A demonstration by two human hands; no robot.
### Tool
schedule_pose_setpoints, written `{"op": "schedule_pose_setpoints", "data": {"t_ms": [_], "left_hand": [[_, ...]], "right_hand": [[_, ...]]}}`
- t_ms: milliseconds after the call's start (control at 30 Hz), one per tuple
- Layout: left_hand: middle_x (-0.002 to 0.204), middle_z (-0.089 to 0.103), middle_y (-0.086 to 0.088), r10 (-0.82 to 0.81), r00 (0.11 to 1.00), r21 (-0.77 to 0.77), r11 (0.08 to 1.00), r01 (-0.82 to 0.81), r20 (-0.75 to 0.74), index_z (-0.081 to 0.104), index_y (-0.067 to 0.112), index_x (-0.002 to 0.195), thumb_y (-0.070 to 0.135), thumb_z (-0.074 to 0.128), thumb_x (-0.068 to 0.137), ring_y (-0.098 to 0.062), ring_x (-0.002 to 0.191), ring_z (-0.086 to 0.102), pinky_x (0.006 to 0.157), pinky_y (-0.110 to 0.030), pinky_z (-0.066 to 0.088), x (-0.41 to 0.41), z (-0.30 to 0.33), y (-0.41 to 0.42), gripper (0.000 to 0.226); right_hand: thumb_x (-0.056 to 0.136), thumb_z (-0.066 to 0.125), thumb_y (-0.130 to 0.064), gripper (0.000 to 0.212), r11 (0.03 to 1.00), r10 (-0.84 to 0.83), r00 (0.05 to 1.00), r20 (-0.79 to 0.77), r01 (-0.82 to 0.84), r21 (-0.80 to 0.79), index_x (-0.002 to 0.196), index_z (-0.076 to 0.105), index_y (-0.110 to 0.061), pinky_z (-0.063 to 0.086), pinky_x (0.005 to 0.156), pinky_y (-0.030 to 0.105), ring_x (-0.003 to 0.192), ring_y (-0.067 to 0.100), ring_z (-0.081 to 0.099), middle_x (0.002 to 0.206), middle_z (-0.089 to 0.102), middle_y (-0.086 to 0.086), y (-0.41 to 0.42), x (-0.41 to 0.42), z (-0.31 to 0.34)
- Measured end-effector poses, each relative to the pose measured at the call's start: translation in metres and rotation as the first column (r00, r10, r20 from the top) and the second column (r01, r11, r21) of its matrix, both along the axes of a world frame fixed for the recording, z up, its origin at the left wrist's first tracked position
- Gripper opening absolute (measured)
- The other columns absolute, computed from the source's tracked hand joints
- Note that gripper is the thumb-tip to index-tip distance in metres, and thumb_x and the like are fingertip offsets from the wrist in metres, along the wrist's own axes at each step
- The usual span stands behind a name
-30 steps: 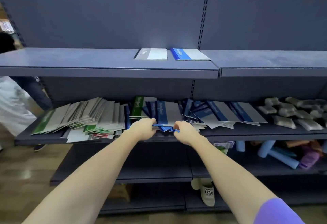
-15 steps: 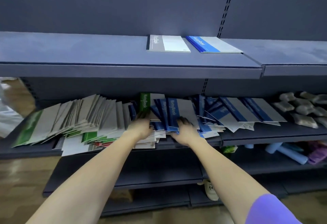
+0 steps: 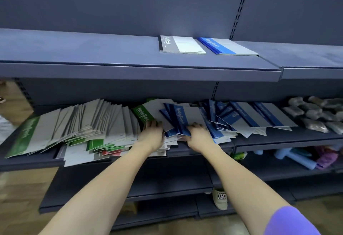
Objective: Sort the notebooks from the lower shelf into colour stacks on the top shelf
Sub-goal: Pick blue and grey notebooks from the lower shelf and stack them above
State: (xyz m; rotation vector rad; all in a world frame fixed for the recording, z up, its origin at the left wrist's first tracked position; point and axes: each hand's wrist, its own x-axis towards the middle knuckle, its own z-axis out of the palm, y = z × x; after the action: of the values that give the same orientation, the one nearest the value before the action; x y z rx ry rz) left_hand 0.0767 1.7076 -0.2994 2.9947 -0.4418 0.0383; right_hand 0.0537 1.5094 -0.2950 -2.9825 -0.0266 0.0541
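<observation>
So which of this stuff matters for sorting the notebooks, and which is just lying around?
Part of the job:
notebook pile on the lower shelf
grey notebook on the top shelf
blue notebook beside it
left hand
right hand

Just lying about:
grey packets
foam rolls
shoe

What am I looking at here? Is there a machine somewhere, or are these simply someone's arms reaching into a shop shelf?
There is no machine: a person wears a wide-angle camera on the head, so you see their own two bare arms from above. The left hand and the right hand both reach into a loose heap of thin paper notebooks on the lower dark blue metal shelf. The left hand rests by a green-spined notebook; the right hand's fingers curl on the lower edge of a dark blue-spined notebook. On the top shelf lie the beginnings of two colour stacks, a grey-spined notebook and a bright blue-spined notebook, side by side. Small grey packets lie at the right of the lower shelf.
</observation>
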Motion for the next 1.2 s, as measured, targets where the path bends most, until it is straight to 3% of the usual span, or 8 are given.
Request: {"op": "schedule_pose_setpoints", "data": {"t_ms": [200,333,500,600,800,933,1033,1200], "left_hand": [[0.119,0.064,-0.019,-0.146,0.989,0.321,0.938,0.130,0.026,0.043,0.002,0.134,-0.004,0.045,0.093,-0.035,0.104,0.062,0.079,-0.040,0.050,-0.014,0.020,-0.004,0.042],[0.110,0.068,-0.013,-0.094,0.995,0.427,0.902,0.071,0.033,0.061,0.006,0.114,-0.004,0.050,0.090,-0.031,0.097,0.065,0.072,-0.036,0.048,-0.030,0.047,-0.006,0.028],[0.125,0.055,-0.010,0.083,0.993,0.221,0.970,-0.101,0.087,0.052,0.013,0.130,0.005,0.053,0.090,-0.031,0.108,0.058,0.076,-0.038,0.047,-0.058,0.071,-0.006,0.041],[0.127,0.050,-0.011,0.120,0.984,0.134,0.981,-0.138,0.136,0.045,0.012,0.134,0.007,0.056,0.090,-0.032,0.111,0.055,0.080,-0.042,0.048,-0.080,0.093,-0.014,0.046],[0.113,0.062,-0.007,0.076,0.979,0.035,0.996,-0.085,0.188,0.043,0.025,0.134,-0.001,0.045,0.088,-0.031,0.092,0.061,0.069,-0.037,0.042,-0.128,0.138,-0.045,0.053],[0.110,0.065,-0.003,0.074,0.961,-0.033,0.997,-0.068,0.268,0.045,0.028,0.130,-0.001,0.044,0.085,-0.029,0.088,0.058,0.069,-0.034,0.037,-0.155,0.168,-0.066,0.054],[0.101,0.065,-0.001,0.076,0.944,-0.080,0.995,-0.053,0.321,0.047,0.027,0.115,-0.001,0.044,0.082,-0.027,0.080,0.051,0.069,-0.034,0.035,-0.177,0.194,-0.082,0.044],[0.102,0.067,-0.001,0.064,0.876,-0.084,0.996,-0.028,0.478,0.048,0.026,0.113,0.000,0.047,0.081,-0.031,0.085,0.058,0.066,-0.034,0.033,-0.202,0.233,-0.105,0.041]], "right_hand": [[0.099,0.049,-0.017,0.032,0.996,-0.030,0.999,0.038,0.026,0.089,0.128,0.058,-0.009,0.050,0.080,0.037,0.104,0.037,0.060,0.122,0.063,0.017,-0.006,-0.011,0.022],[0.097,0.061,-0.030,0.041,0.988,-0.029,1.000,-0.009,0.030,0.152,0.135,0.059,-0.015,0.054,0.085,0.039,0.104,0.035,0.064,0.122,0.067,0.015,-0.012,-0.019,0.045],[0.095,0.044,-0.006,0.041,0.977,-0.045,0.996,0.078,0.028,0.211,0.130,0.062,-0.017,0.051,0.071,0.036,0.090,0.034,0.064,0.112,0.069,0.017,-0.028,-0.043,0.064],[0.100,0.042,-0.011,0.035,0.955,-0.083,0.986,0.147,0.036,0.295,0.127,0.063,-0.015,0.045,0.062,0.031,0.081,0.031,0.061,0.106,0.067,0.015,-0.042,-0.062,0.078],[0.097,0.043,-0.017,0.032,0.838,-0.100,0.966,0.237,-0.046,0.543,0.122,0.064,-0.020,0.039,0.043,0.022,0.055,0.019,0.053,0.082,0.063,0.003,-0.071,-0.105,0.112],[0.090,0.049,-0.017,0.025,0.775,-0.099,0.950,0.297,-0.114,0.622,0.108,0.066,-0.019,0.036,0.051,0.018,0.073,0.016,0.053,0.097,0.063,-0.002,-0.086,-0.129,0.143],[0.088,0.052,-0.015,0.017,0.706,-0.091,0.927,0.363,-0.197,0.680,0.097,0.066,-0.019,0.041,0.057,0.027,0.080,0.020,0.055,0.097,0.070,0.001,-0.097,-0.146,0.165],[0.097,0.053,-0.027,0.034,0.743,0.032,0.910,0.414,-0.299,0.599,0.131,0.055,-0.022,0.047,0.061,0.018,0.088,0.016,0.061,0.122,0.065,0.005,-0.110,-0.159,0.196]]}}
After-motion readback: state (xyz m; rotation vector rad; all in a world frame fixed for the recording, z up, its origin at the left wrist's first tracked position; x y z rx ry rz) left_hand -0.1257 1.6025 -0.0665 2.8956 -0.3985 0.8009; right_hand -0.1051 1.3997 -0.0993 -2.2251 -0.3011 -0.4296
